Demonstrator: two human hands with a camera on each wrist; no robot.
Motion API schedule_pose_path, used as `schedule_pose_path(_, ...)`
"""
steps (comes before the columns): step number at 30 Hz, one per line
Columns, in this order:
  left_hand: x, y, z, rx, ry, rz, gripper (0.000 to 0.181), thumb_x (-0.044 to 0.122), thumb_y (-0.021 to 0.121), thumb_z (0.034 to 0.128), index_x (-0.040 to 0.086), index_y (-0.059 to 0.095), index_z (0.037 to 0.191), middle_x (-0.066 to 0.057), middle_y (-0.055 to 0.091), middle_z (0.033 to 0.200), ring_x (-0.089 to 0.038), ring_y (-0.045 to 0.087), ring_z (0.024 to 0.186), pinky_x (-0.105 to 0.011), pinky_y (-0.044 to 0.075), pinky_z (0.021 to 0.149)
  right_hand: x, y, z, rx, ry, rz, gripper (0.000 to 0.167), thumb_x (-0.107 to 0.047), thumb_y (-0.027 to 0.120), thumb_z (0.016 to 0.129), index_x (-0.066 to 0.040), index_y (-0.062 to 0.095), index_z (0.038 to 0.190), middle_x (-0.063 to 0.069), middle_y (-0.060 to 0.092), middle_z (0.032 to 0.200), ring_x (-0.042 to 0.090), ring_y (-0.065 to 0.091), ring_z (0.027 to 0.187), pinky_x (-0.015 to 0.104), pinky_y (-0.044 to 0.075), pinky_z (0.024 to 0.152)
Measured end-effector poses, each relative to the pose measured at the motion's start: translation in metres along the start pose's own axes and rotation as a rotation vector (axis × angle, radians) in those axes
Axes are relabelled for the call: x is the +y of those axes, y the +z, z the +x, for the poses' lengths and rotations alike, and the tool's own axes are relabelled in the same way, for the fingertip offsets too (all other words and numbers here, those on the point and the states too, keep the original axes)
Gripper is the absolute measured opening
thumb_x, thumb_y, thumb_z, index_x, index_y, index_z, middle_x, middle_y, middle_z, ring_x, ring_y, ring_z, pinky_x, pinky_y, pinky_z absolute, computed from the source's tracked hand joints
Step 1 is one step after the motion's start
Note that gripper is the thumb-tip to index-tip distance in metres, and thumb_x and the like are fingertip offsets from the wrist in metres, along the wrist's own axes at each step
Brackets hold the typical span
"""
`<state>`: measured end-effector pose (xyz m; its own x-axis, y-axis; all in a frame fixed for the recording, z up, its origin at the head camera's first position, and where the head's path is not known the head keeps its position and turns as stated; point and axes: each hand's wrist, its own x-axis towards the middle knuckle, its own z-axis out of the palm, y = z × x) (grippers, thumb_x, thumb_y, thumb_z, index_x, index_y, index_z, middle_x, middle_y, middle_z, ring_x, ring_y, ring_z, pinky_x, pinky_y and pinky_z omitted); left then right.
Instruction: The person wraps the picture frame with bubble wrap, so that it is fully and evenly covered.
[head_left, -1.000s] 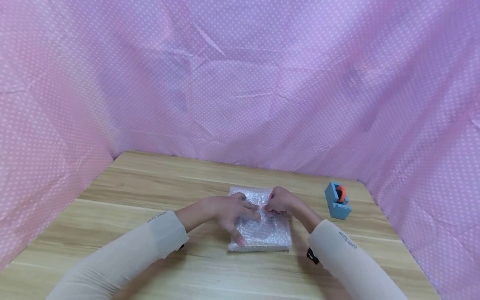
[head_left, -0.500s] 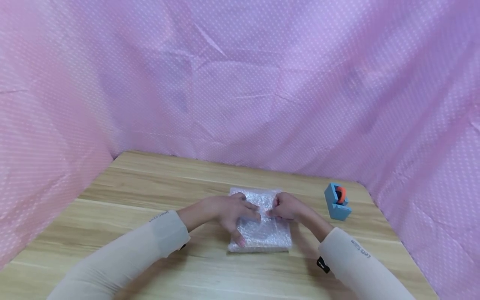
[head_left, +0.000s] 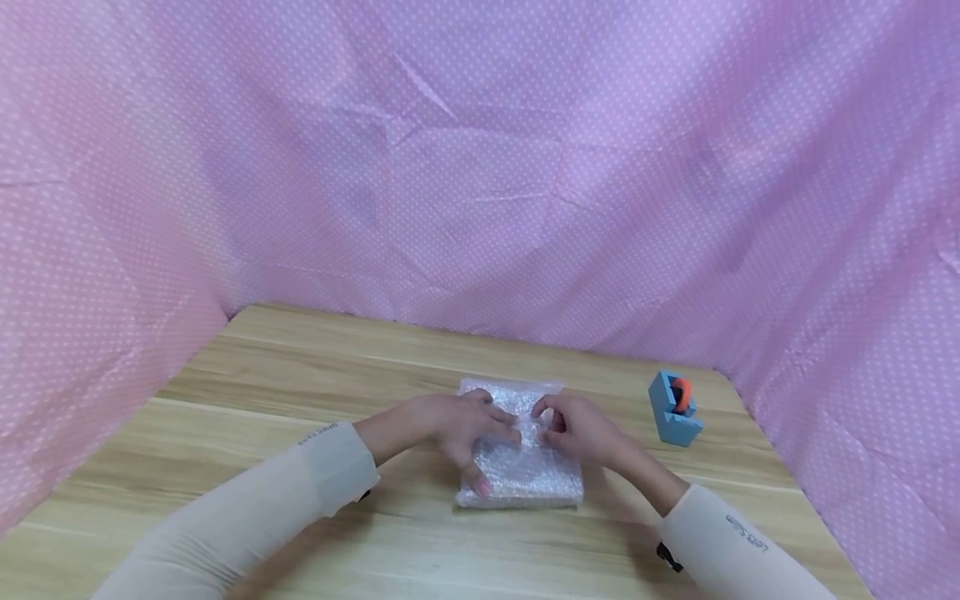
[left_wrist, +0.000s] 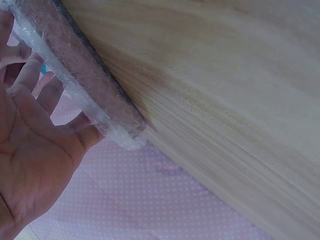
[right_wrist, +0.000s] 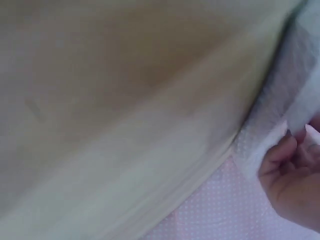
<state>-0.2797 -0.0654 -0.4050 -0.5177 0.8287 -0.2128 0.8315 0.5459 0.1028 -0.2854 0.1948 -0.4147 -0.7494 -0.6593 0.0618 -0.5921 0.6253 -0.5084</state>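
A flat rectangular package in clear bubble wrap (head_left: 525,479) lies on the wooden table. My left hand (head_left: 468,429) rests on its left part with the fingers spread; the left wrist view shows the palm (left_wrist: 37,145) and fingers beside the package's wrapped edge (left_wrist: 75,80). Over the package's right part is my right hand (head_left: 581,429), its fingers bent and a gap showing between thumb and index finger. In the right wrist view these bent fingers (right_wrist: 282,155) are close to the bubble wrap (right_wrist: 280,95). No held thing can be made out there.
A blue tape dispenser (head_left: 675,425) with an orange roll core (head_left: 682,395) stands to the right of the package. Pink dotted cloth (head_left: 480,208) hangs around the back and sides of the wooden table (head_left: 315,367).
My right hand has shifted slightly right and toward me across the package, and its thumb and index finger have spread apart. The left hand has stayed in place.
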Motion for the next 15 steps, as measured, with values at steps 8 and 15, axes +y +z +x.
schedule_pose_path(8,-0.0004,-0.0011,-0.0026,0.003,-0.001,-0.026,0.088,0.078,0.07,0.0766,0.04,0.046,0.153,0.003,0.031,0.166,-0.044,0.031,0.146,-0.06,0.035,0.115,0.0031,0.0062,-0.0023,0.011,-0.19,-0.231,0.03,-0.003,0.068,0.097,-0.003,0.07,0.126,-0.008,0.057,0.074,0.001,0.046,0.064,0.021,0.046,0.057)
schedule_pose_path(15,-0.0006,-0.0004,-0.0021,0.008,0.019,-0.024,0.088,0.076,0.07,0.0783,0.037,0.046,0.153,0.0,0.033,0.166,-0.045,0.031,0.145,-0.059,0.033,0.117,-0.0004,0.0091,-0.0028,-0.028,-0.178,-0.44,0.042,-0.009,0.059,0.097,-0.008,0.063,0.14,-0.004,0.055,0.077,0.007,0.046,0.065,0.026,0.046,0.059)
